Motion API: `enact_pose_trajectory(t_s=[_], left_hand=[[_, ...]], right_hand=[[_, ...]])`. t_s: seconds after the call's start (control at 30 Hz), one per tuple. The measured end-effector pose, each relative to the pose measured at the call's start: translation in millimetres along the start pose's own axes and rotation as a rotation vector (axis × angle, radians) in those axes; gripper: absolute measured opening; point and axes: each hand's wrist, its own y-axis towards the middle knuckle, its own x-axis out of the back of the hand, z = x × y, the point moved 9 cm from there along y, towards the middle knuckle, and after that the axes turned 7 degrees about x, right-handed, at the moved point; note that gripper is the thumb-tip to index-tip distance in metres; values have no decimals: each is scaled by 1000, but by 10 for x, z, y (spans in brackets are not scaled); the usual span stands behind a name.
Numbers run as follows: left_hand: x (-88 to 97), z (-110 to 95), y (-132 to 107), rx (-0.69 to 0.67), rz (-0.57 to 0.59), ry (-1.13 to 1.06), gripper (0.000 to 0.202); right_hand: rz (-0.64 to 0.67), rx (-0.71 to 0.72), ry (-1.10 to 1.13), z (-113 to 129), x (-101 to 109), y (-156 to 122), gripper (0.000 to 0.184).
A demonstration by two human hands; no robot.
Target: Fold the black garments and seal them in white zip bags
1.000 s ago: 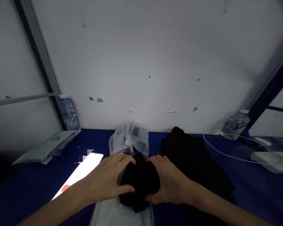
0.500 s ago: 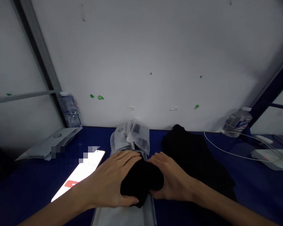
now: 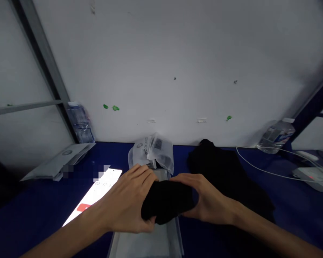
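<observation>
Black cloth, bunched into a compact bundle (image 3: 167, 202), sits between the person's two hands, above a pale, flat plastic pouch (image 3: 142, 245) that lies on the blue tabletop (image 3: 109, 152). The left hand (image 3: 131, 200) is clamped on the bundle's left end, fingers over the top and thumb along the near side. The right hand (image 3: 207, 197) grips the other end between its fingers above and its thumb below, with a small gap showing before the palm. Just beyond, against the white wall (image 3: 161, 64), stand printed translucent bags (image 3: 150, 150). To the right spreads a larger black garment (image 3: 220, 168); to the left lies a lit phone (image 3: 102, 190), partly covered by the left arm, with a stack of pale packets (image 3: 64, 157) farther off. Clear bottles stand near both back corners, one left (image 3: 80, 123), one right (image 3: 277, 136), the latter close to a white cable (image 3: 258, 172) and a white device (image 3: 314, 179).
</observation>
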Motion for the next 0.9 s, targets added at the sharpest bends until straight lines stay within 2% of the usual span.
enact_pose_trajectory(t_s=[0.17,0.3,0.4,0.57,0.73,0.9], left_hand=[[13,43,2,13,-5,-89,36],[-20,191,-35,144,62,-150,44],[-63,268,-70,189,118,-188,49],[-144,385,-90,258,154,-231,59],[-225,462,-110,325,146,-229,57],[-300,443,-92,286,182,-196,46]], right_hand=[[9,-3,23,-55,2,11,54],[31,-17,-2,-87,-9,-2,62],[45,-17,-50,-133,-27,-31,67],[64,-26,-120,-165,-49,-111,89],[92,-36,-153,-123,-108,-111,98],[120,-100,-170,-240,-223,-60,98]])
